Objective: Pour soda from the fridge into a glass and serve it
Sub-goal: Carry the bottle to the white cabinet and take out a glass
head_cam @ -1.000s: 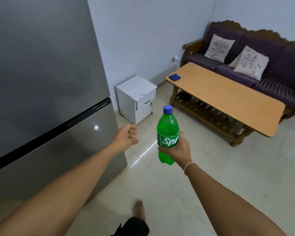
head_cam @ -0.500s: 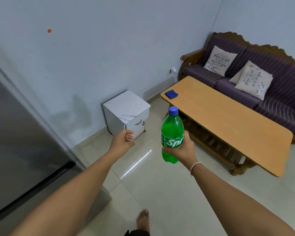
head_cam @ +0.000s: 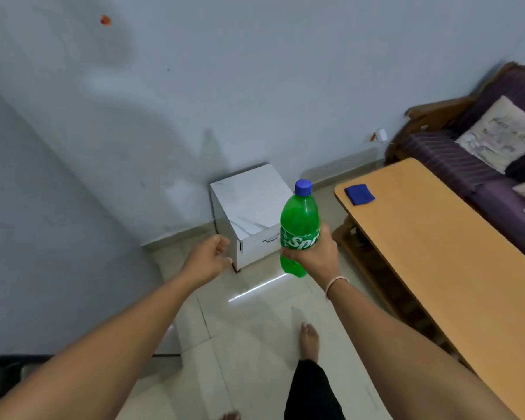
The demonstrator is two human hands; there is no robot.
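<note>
The right hand point(head_cam: 315, 256) has its grip wrapped shut around the labelled lower half of a green Sprite bottle point(head_cam: 299, 225), held in the air over the tiled floor point(head_cam: 255, 328), while the left hand point(head_cam: 208, 259) hangs empty beside it with the fingers loosely curled, touching nothing. Just behind the bottle a small white cabinet point(head_cam: 249, 207) stands against the wall, and to the right lies the long wooden surface point(head_cam: 437, 253) with a blue cloth point(head_cam: 359, 194) near its far corner and a purple sofa point(head_cam: 482, 165) beyond it. The bottle stands close to upright, long axis vertical, with its blue cap point(head_cam: 303, 187) on and pointing up.
</note>
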